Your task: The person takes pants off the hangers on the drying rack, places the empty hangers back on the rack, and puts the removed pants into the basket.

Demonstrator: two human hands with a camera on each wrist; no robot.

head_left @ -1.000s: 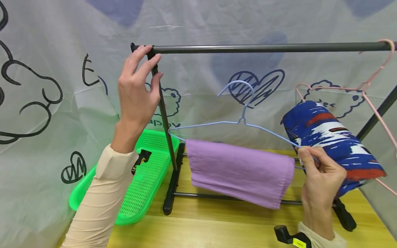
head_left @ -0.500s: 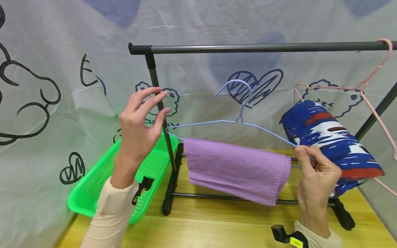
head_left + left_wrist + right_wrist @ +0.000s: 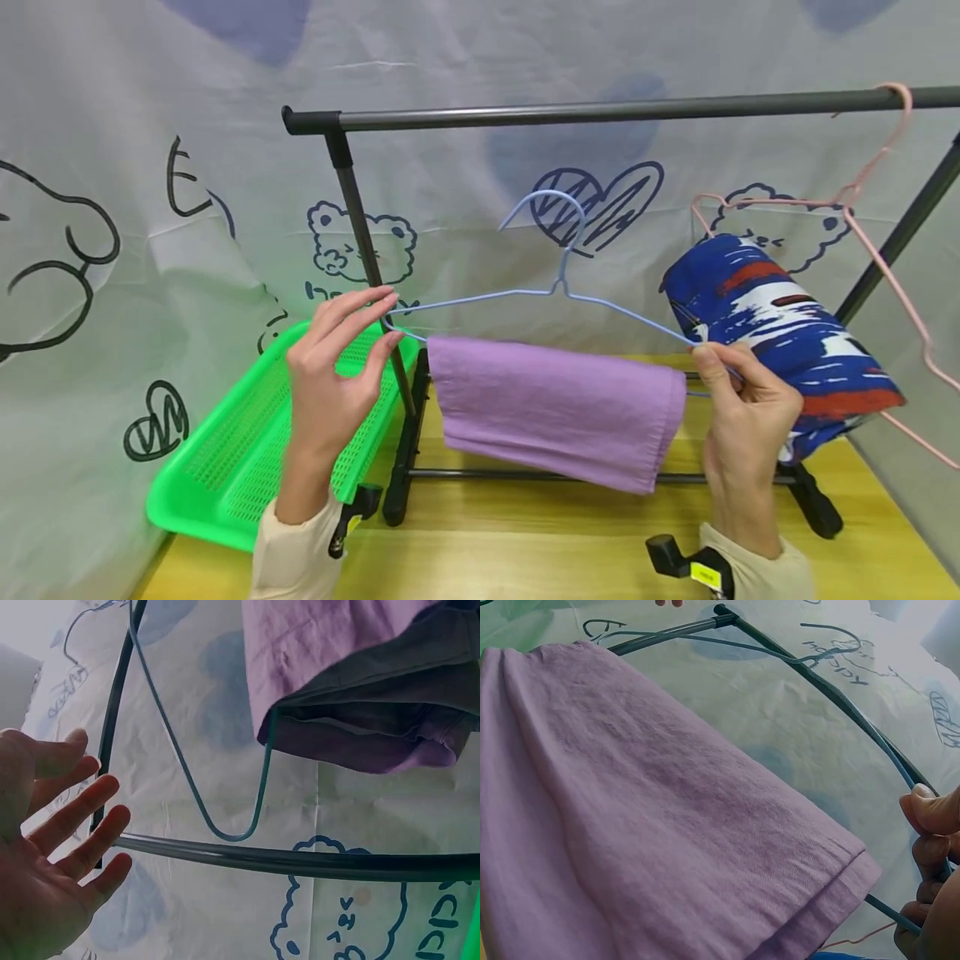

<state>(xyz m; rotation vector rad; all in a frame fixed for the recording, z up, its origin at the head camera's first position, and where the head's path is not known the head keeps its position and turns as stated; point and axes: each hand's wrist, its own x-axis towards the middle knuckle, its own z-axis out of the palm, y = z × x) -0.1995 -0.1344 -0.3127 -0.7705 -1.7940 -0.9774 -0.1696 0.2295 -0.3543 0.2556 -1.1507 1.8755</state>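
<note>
A light blue wire hanger [image 3: 480,297] is held up in front of the rack, its hook free in the air. Over its lower bar drapes a folded purple cloth [image 3: 555,404], with several layers visible from the left wrist [image 3: 367,739]. My right hand [image 3: 750,417] pinches the hanger's right corner between thumb and curled fingers, as the right wrist view also shows. Beside the hanger's left corner is my left hand [image 3: 330,375], its fingers extended and spread from the thumb. In the left wrist view a gap separates that hand [image 3: 60,847] from the hanger's bend [image 3: 236,837].
A dark metal rack [image 3: 600,112] stands on the wooden table [image 3: 525,558]. From its bar, at right, hangs a pink hanger [image 3: 888,267] carrying a blue, white and red patterned cloth [image 3: 780,325]. Behind the rack's left leg lies a green perforated basket [image 3: 217,492]. Drawn-on sheeting [image 3: 450,50] forms the backdrop.
My left hand has come down from the rack's upper left corner to the hanger's left end. My right hand keeps its pinch. The head view has shifted slightly.
</note>
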